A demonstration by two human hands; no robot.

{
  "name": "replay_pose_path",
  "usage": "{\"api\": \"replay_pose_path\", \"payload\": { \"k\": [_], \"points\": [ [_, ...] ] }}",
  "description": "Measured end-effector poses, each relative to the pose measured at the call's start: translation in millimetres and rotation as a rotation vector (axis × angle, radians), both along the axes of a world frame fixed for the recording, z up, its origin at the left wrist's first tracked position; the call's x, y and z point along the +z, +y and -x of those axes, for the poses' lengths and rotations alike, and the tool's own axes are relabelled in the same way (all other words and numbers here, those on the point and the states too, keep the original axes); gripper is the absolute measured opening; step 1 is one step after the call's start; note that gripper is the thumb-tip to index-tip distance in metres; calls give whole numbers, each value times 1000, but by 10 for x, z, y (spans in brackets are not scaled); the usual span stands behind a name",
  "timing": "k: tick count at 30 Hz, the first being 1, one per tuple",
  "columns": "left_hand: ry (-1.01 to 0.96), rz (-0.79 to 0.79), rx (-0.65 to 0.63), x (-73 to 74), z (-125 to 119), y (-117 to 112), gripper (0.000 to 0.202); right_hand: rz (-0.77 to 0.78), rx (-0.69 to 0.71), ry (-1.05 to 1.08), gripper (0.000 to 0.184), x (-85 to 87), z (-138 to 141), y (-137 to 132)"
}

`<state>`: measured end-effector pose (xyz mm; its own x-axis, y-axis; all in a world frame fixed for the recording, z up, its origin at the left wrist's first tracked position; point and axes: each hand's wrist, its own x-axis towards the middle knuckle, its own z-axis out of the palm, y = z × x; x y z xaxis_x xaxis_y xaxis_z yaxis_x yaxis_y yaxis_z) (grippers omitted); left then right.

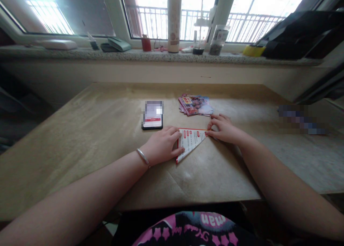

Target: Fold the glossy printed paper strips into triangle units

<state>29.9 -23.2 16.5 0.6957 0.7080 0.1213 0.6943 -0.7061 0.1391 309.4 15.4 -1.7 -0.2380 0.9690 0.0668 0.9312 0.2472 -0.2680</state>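
A printed shirt [188, 230] faces the near edge of the surface [113, 131]; beyond lies a folded paper triangle [190, 140], its long side slanting away rightward. The left hand [162, 144], thumb and fingers spread, presses its left end; the right hand [223, 129], fingers closed, pinches its right tip.

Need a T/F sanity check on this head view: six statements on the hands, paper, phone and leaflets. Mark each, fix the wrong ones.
1. The left hand touches the folded paper triangle on its left side. True.
2. The right hand is at the triangle's right corner. True.
3. Both wrists are bare. False: a silver bangle is on the left one.
4. The smartphone lies left of the printed leaflets. True.
5. The right hand holds the smartphone. False: it lies on the table.
6. The leaflets lie nearer the person than the triangle. False: they lie beyond it.
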Motion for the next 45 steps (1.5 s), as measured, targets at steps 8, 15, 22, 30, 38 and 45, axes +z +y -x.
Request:
{"api": "replay_pose_path", "payload": {
  "k": [8, 15, 22, 30, 38, 45],
  "points": [
    [-5, 10, 0, -1, 5, 8, 39, -44, 2, 14, 16, -54, -76, 49],
    [-1, 13, 0, 0, 0, 8, 41, -93, -9, 7, 12, -102, -103, 78],
    [-1, 11, 0, 2, -1, 8, 39, -64, -126, -89, 11, -32, -161, 91],
    [-11, 5, 0, -8, 3, 8, 39, -3, -136, -76, 21, -21, -187, 94],
    [0, 17, 1, 5, -5, 1, 40, -35, -126, -29, 9, -21, -156, 88],
    [-16, 4, -6, -3, -4, 5, 38, -193, 318, 208, 8, 97, -31, -62]
  ]
}}
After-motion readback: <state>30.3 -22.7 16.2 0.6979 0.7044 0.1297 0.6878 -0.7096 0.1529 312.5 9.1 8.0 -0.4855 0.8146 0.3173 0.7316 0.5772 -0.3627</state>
